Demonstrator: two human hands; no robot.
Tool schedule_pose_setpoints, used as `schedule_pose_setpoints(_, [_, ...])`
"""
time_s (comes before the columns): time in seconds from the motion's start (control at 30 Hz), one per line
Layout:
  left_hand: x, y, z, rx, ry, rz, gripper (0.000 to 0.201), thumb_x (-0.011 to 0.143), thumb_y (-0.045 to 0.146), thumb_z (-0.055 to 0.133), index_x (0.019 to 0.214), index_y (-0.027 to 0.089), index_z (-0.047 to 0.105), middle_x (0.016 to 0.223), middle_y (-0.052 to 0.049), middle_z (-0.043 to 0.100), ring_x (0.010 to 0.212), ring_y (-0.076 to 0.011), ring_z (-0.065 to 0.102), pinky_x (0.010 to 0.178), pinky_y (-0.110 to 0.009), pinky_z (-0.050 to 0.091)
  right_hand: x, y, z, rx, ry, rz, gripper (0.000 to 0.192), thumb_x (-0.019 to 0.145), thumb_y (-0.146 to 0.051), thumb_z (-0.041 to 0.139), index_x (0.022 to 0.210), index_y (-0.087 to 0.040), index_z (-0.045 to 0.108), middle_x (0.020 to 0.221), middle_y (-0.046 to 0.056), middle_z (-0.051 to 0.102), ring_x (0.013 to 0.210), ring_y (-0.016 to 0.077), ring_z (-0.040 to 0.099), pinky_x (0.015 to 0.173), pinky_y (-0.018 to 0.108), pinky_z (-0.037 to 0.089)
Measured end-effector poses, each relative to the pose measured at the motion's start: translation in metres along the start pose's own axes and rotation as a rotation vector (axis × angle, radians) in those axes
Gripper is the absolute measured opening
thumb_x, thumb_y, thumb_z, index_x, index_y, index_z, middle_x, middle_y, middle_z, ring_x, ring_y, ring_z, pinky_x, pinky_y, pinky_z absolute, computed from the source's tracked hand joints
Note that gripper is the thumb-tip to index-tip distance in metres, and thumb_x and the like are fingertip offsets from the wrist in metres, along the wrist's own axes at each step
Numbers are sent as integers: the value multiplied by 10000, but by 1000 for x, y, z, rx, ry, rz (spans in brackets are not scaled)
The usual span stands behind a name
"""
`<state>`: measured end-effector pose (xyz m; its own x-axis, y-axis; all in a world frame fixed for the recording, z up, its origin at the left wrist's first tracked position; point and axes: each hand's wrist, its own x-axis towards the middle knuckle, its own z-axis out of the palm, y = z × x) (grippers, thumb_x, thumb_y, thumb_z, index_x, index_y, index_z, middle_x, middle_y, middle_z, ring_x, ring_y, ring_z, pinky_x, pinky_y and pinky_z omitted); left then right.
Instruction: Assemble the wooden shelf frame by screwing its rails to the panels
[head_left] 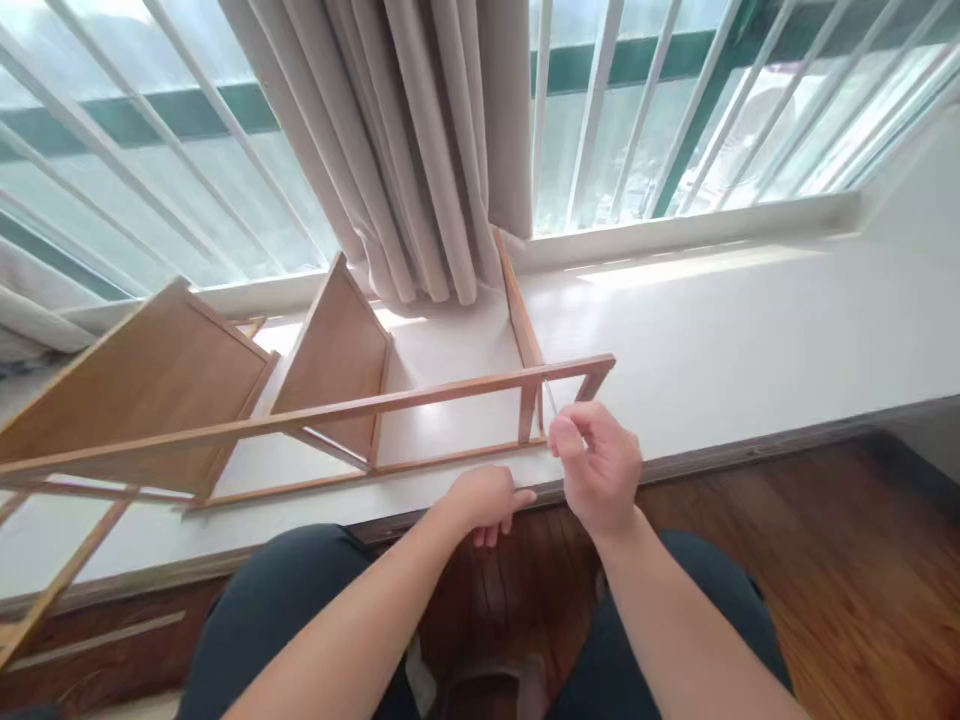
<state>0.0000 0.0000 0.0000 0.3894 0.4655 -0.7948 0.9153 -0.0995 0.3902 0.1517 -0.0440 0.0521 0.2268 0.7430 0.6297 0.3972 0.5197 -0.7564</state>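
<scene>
My right hand is closed around the near end of a thin metal rod, which looks like a hex key. The far tip of the rod meets the wooden shelf frame by a short crosspiece near its right end. My fingers hide the gripped part. My left hand is beside the front edge of the ledge, one finger stretched out and the others loosely bent, with nothing visible in it. The frame lies on its side, with wooden shelf boards standing up from it.
The white window ledge carries the frame and ends in a dark front edge. Beige curtains hang behind it, between barred windows. My knees are close to the ledge above a dark wooden floor. More wooden slats lie at left.
</scene>
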Motion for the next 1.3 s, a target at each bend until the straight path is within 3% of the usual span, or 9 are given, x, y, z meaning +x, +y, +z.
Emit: schedule_pose_setpoints(1.3, [-6,3,-3,-21,20,14,655,953,619,398,514,175,595,468,-57,622,379,-162,578,637,-335,547,2,-3,1,97,-23,75,222,1013,-244,519,809,-201,596,669,-26,563,627,106,537,610,259,440])
